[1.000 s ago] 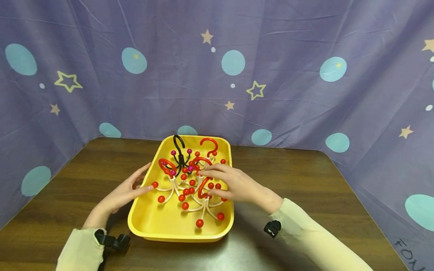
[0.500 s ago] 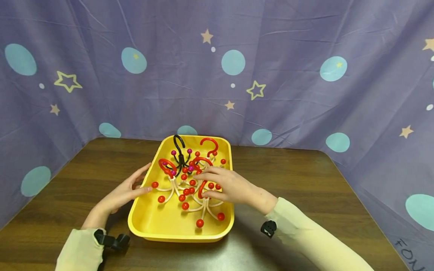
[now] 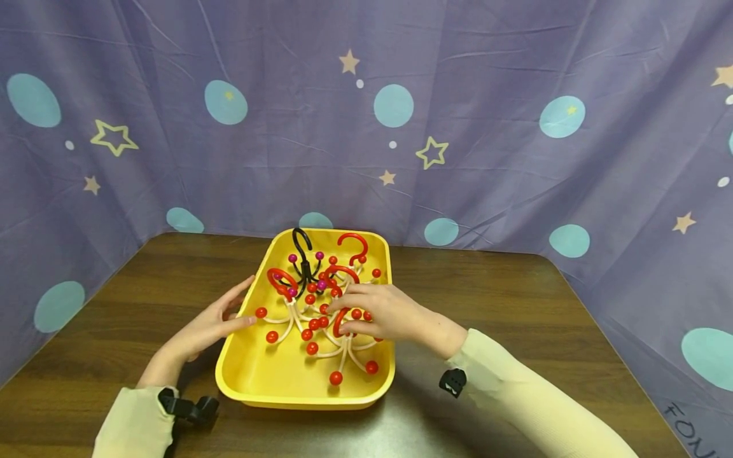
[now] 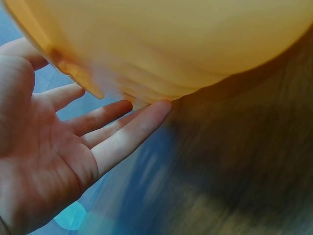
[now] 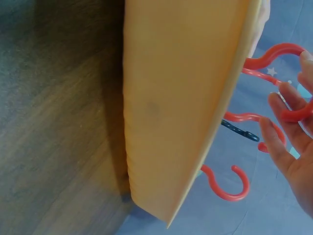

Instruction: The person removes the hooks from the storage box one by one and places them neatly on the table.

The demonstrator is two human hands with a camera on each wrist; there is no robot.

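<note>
Lapping over the left rim: left hand (image 3: 200, 327), fingers fairly straight and parted along the outer wall of the yellow tray (image 3: 272, 378), thumb over its edge.
Wrist below it: pale sleeve and a black strap mount (image 3: 189, 407).
Beside the left thumb: a red ball on one arm of the left red-hooked piece (image 3: 292, 307), whose white arms spread inside the tray.
Back left of the tray: black hooked piece (image 3: 305, 270), tipped with magenta balls.
Middle: another red-hooked piece (image 3: 342, 270), its arms crowded among the neighbours'.
Back right: a far red-hooked piece (image 3: 365, 249), inside the tray.
Front right: near red-hooked piece (image 3: 347, 346), standing in the tray, white arms splayed.
Above that piece: right hand (image 3: 386, 313), fingers parted and loosely bent around its red hook; whether the thumb touches it, I cannot tell.
Far right: pale right sleeve (image 3: 532, 394), over the brown table (image 3: 487, 299).
</note>
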